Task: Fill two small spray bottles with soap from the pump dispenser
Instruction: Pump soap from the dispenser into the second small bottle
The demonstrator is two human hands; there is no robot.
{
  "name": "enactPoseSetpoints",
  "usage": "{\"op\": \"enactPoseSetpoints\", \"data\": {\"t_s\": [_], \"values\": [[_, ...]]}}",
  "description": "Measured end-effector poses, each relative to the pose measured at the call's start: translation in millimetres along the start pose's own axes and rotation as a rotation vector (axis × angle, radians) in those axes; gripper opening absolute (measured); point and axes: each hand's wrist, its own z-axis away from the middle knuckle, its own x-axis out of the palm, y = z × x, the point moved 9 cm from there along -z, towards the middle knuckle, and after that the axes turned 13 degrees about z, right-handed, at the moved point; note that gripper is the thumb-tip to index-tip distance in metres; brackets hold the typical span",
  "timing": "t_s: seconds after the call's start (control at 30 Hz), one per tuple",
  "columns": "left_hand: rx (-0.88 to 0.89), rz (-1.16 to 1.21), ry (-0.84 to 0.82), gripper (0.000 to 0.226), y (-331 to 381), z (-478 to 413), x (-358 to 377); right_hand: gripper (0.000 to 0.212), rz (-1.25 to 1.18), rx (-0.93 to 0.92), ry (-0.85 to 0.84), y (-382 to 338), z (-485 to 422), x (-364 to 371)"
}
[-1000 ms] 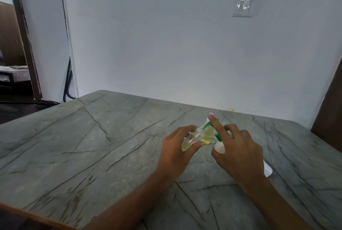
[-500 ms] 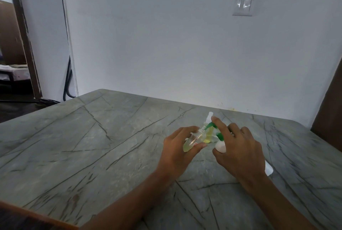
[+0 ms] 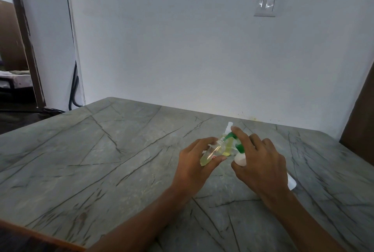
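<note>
Left hand (image 3: 193, 165) grips the small clear bottle (image 3: 212, 151), thumb underneath and fingers curled over the top. The bottle is off the table (image 3: 101, 160), tilted with its neck up and to the right, yellowish liquid pooled at the low end. Right hand (image 3: 261, 164) is wrapped round the white dispenser (image 3: 240, 160), which is also tilted; its base pokes out past the wrist at lower right. The index finger (image 3: 239, 136) lies along the green pump head (image 3: 230, 135). The pump spout meets the bottle's open neck, touching or just beside it (can't tell which). A white tip shows just behind the pump, with more yellow liquid below it; can't tell what it belongs to. Grey veined tabletop, white wall behind, wall switch (image 3: 265, 5) up right, black cable (image 3: 73, 89) by the doorway on the left.
</note>
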Motion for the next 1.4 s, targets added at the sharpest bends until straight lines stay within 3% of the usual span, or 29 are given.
{"op": "enactPoseSetpoints", "data": {"t_s": [0.5, 1.13, 1.4], "values": [[-0.049, 0.032, 0.026, 0.043, -4.7, 0.3, -2.8, 0.104, 0.010, -0.041, -0.038, -1.0, -1.9, 3.5], [0.021, 0.014, -0.039, 0.044, 1.4, 1.5, 4.9, 0.091, -0.015, -0.010, 0.000, 1.0, -2.5, 4.1], [-0.029, 0.030, 0.016, 0.044, -6.0, -0.9, -2.8, 0.098, 0.028, -0.019, -0.011, -2.3, -1.3, 0.2]]}}
